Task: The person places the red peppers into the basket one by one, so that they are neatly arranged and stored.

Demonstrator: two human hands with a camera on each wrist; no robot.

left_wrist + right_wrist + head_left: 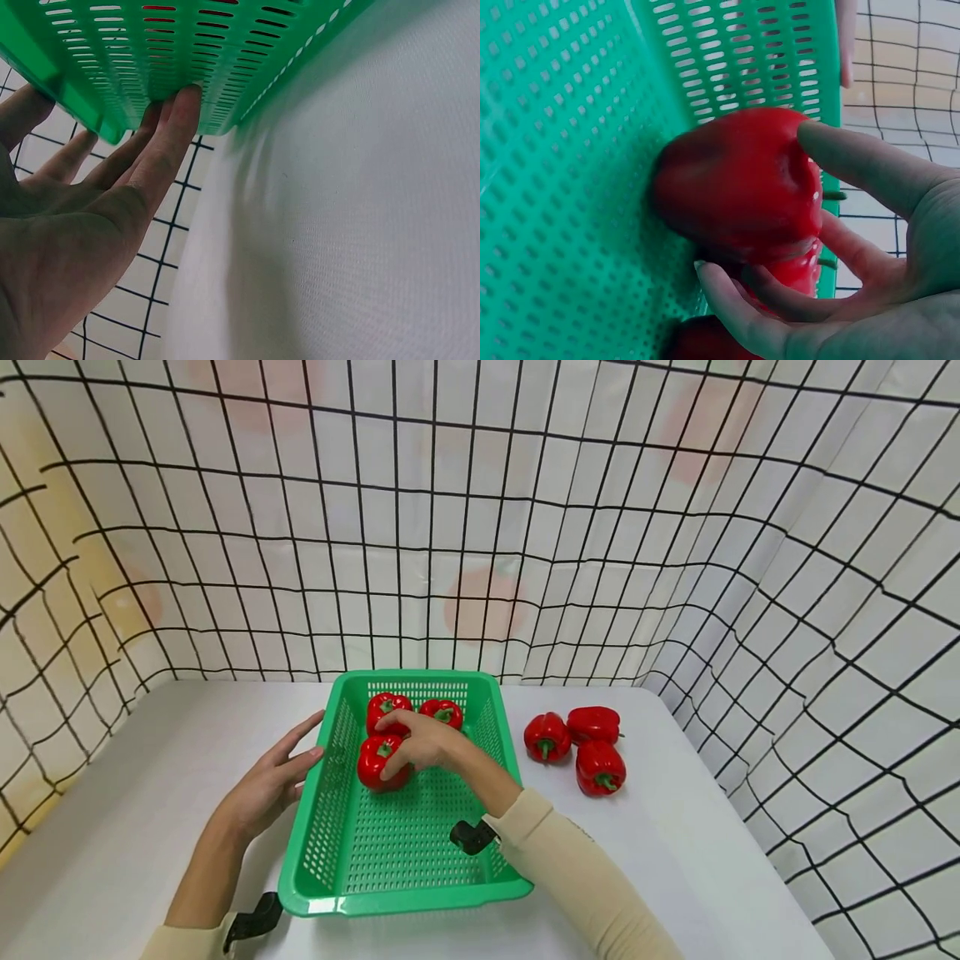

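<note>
My right hand (431, 743) reaches into a green plastic basket (408, 864) and holds a red bell pepper (371, 767) near its left wall. In the right wrist view the thumb touches the stem end of this pepper (731, 184), and the other fingers curve along its lower side. Two more red bell peppers, one behind it (382, 703) and one at the back (441, 712), lie in the basket. At the left side, my left hand (262, 785) touches the basket's outer wall with extended fingers, as the left wrist view shows under the rim.
Three red bell peppers, one on the left (547, 737), one behind (594, 724) and one in front (600, 768), lie on the white table (697, 852) right of the basket. Black wire grid (420, 518) surrounds the back and sides.
</note>
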